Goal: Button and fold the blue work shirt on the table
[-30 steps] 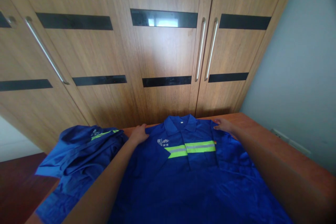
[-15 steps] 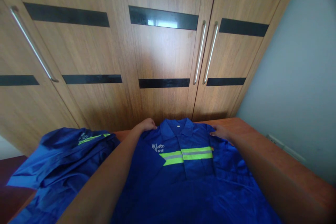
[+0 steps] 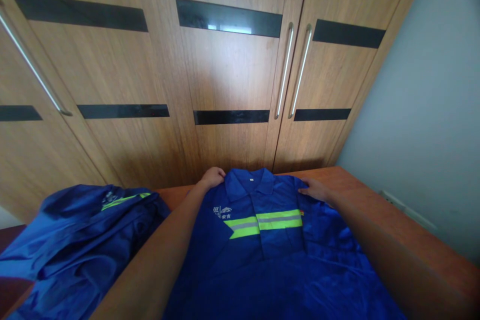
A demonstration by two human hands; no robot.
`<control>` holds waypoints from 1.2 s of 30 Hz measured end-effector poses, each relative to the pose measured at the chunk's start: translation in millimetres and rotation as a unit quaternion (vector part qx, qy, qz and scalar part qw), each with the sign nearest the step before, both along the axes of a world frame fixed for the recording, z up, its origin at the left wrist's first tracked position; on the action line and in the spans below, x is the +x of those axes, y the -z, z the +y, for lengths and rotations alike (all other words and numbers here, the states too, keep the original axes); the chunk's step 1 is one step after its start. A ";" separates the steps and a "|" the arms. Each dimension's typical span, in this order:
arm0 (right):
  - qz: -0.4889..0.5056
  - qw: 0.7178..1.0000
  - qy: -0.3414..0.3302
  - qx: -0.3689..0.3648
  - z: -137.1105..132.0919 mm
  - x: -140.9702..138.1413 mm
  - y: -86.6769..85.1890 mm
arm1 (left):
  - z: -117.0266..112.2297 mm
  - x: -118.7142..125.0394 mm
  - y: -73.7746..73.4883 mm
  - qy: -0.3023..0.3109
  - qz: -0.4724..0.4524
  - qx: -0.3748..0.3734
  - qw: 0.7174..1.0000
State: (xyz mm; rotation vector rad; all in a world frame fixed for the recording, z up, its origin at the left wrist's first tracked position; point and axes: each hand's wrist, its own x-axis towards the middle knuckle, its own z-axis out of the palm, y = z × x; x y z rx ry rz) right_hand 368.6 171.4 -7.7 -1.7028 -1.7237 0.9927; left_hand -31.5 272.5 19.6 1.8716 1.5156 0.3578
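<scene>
A blue work jacket (image 3: 240, 255) lies spread front side up, its collar toward the cabinet. Across its chest runs a yellow-green and grey reflective band, with a white logo above it. My left hand (image 3: 213, 177) is closed on the jacket's shoulder, left of the collar. At the opposite shoulder, my right hand (image 3: 314, 190) pinches the cloth between thumb and fingers. Both forearms reach over the jacket and cover parts of its sides. The lower part of the jacket runs out of view.
Another blue garment (image 3: 86, 240) with a reflective stripe lies crumpled at the left. Behind the reddish-brown tabletop (image 3: 337, 176) stands a wooden cabinet (image 3: 232, 75) with long metal handles. A pale wall (image 3: 423, 120) closes off the right side, with a strip low along it.
The camera view has shifted slightly to the right. Both hands keep their hold on the jacket's shoulders, and the jacket has barely moved.
</scene>
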 end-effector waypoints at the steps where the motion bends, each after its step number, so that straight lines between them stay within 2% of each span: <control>1: -0.004 1.000 0.001 0.001 0.6 0.1 0.8 | 1.5 3.1 1.1 0.001 -0.003 0.006 1.000; 7: -0.025 1.000 -0.008 0.017 1.5 0.4 2.0 | 5.9 17.5 3.0 0.035 0.007 0.030 0.999; 14: -0.037 0.999 0.000 0.020 1.1 2.5 2.1 | 4.6 15.3 12.0 -0.009 0.112 0.097 0.989; 17: -0.034 0.999 0.005 0.015 1.1 2.5 2.0 | -0.5 11.8 7.9 -0.004 0.147 0.116 0.982; 21: -0.017 1.000 -0.001 0.012 -1.0 0.5 -0.6 | -13.5 -11.3 -9.6 -0.017 0.207 0.126 0.970; 25: 0.003 1.000 -0.011 0.008 -3.2 -2.0 -4.5 | -28.7 -54.9 -31.9 -0.053 0.257 0.151 0.953; 28: 0.014 1.000 -0.014 0.007 -3.9 -2.7 -7.1 | -38.9 -86.0 -44.6 -0.056 0.270 0.129 0.952; 32: 0.025 1.000 -0.013 0.001 -5.6 -3.5 -9.5 | -51.7 -106.8 -48.5 -0.021 0.240 0.054 0.969; 36: 0.023 1.000 -0.006 0.004 -8.0 -4.8 -10.6 | -60.4 -106.8 -40.5 0.000 0.185 0.005 0.983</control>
